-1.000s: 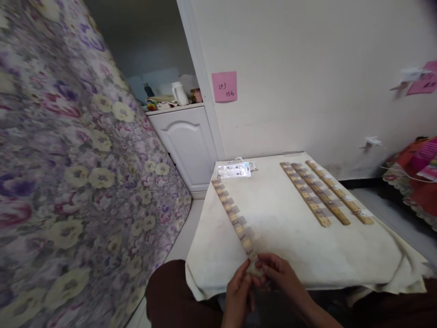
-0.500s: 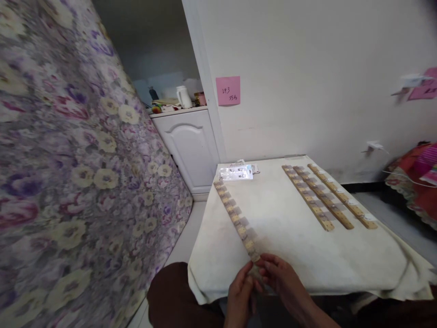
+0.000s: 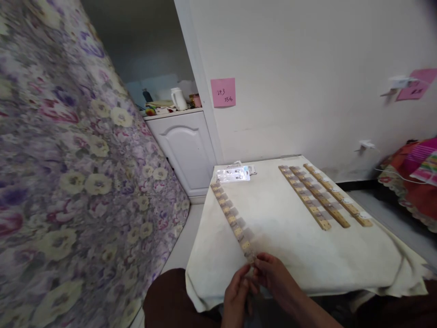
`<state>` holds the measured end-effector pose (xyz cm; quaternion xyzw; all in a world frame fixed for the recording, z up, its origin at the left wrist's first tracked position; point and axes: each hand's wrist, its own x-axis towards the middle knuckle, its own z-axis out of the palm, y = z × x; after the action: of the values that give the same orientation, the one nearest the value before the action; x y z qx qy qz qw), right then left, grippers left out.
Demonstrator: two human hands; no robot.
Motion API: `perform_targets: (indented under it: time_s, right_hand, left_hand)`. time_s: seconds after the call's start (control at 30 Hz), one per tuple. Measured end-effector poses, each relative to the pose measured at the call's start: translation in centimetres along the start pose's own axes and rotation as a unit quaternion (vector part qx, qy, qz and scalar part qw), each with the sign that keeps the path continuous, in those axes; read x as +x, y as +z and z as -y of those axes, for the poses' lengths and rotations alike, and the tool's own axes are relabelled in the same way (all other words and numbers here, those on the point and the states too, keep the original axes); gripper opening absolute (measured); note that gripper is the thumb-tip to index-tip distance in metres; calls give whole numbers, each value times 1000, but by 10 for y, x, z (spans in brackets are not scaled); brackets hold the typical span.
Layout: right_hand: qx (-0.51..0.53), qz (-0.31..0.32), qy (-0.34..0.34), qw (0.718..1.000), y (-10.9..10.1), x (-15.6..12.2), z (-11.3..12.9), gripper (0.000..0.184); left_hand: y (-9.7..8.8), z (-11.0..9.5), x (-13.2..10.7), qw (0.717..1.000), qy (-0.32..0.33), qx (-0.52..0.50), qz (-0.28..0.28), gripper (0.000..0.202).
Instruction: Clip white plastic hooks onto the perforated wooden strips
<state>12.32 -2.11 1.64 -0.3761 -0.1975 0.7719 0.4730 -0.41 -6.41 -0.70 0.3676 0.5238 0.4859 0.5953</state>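
Observation:
A long, narrow wooden strip [image 3: 232,220] slants along the left side of the cloth-covered table [image 3: 266,205]. Several small translucent pieces stick out from its right edge. At the strip's near end, my right hand [image 3: 273,273] is closed in a pinch on a small clear plastic piece [image 3: 251,258]. My left hand [image 3: 235,291] is just beside it, thumb and fingers pressed together close to the right fingertips. Whatever lies between the left fingers is hidden.
Three similar wooden strips [image 3: 306,199] with small pieces along them lie at the right. A clear package [image 3: 234,174] rests at the back left. A flowered curtain [image 3: 85,191] hangs at the left, near a white cabinet [image 3: 187,155]. The wall bears a pink note [image 3: 223,92].
The view has shifted slightly, so the table and strips sit a little further left. Both hands stay together at the strip's near end, with only small finger movement.

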Motion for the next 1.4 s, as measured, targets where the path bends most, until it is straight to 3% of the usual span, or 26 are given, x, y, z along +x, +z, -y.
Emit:
perform_targets:
  time_s: [0.27,0.67,1.1,1.4]
  right_hand:
    - [1,-14,-23,1000,-1,0,-2,30]
    - [-49,24,-54,997,-8,6,-10,37]
    - [-91,18,-35,995,-1,8,-5,31]
    - [-107,5,-32,994,-1,14,-10,29]
  left_hand:
    - [-7,-6,1,999,-5,14,38,58]
    - [-7,-14,0,998,-30,31,47,51]
    - [-8,3,7,1000,-21,-2,20,48]
    - [-12,10,9,999,-26,-19,39,48]
